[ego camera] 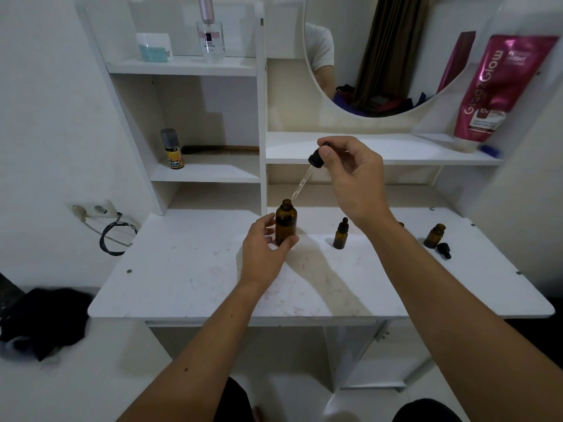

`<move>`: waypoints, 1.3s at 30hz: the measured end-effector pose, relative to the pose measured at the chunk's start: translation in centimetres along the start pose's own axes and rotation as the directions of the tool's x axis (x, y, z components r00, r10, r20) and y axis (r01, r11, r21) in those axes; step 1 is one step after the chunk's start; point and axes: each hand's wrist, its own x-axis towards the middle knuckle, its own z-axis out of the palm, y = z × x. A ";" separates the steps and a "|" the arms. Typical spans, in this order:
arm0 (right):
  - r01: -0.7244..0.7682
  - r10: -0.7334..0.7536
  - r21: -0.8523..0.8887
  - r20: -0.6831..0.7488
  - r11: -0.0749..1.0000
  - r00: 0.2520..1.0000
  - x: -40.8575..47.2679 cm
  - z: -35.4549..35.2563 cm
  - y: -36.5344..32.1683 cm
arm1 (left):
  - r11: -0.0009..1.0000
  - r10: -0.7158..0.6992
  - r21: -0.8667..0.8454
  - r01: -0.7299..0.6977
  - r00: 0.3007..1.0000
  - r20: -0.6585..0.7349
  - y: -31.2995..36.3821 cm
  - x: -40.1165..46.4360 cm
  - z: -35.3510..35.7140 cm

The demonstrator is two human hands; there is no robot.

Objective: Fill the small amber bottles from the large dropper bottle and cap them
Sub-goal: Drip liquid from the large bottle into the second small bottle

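Note:
The large amber bottle (286,222) stands open and upright on the white table (195,269). My left hand (265,248) holds it near its base, thumb in front and fingers behind. My right hand (353,178) pinches the black bulb of the dropper (307,172), whose glass tube slants down with its tip just above the bottle's mouth. A small capped amber bottle (340,234) stands to the right. Another small amber bottle (435,235) stands uncapped further right, with its black dropper cap (444,250) lying beside it. A third small bottle is mostly hidden behind my right wrist.
White shelves rise behind the table, holding a spray can (172,149), a comb (222,150), a perfume bottle (209,33) and a pink tube (499,89). A round mirror (380,56) hangs at the back. A wall socket with cable (97,210) is left of the table.

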 end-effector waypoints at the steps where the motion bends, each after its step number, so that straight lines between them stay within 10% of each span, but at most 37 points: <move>1: -0.004 0.004 0.006 -0.009 1.000 1.000 -0.3 -0.4 0.0 | 1.000 -0.008 0.002 0.008 1.000 -0.022 0.1 -0.3 0.0; 7: -0.030 0.029 0.000 -0.033 1.000 0.999 -2.3 -4.0 1.0 | 0.999 -0.032 -0.043 0.027 0.990 -0.137 1.2 -4.0 1.8; 21: -0.128 0.097 -0.117 -0.237 0.985 0.967 -3.5 -15.3 4.8 | 0.988 0.147 -0.086 -0.127 0.944 0.294 5.5 -7.4 14.1; 39: -0.207 0.180 -0.110 -0.213 0.972 0.960 -3.0 -16.6 10.1 | 0.972 0.222 0.003 -0.234 0.926 0.304 5.6 -2.0 20.4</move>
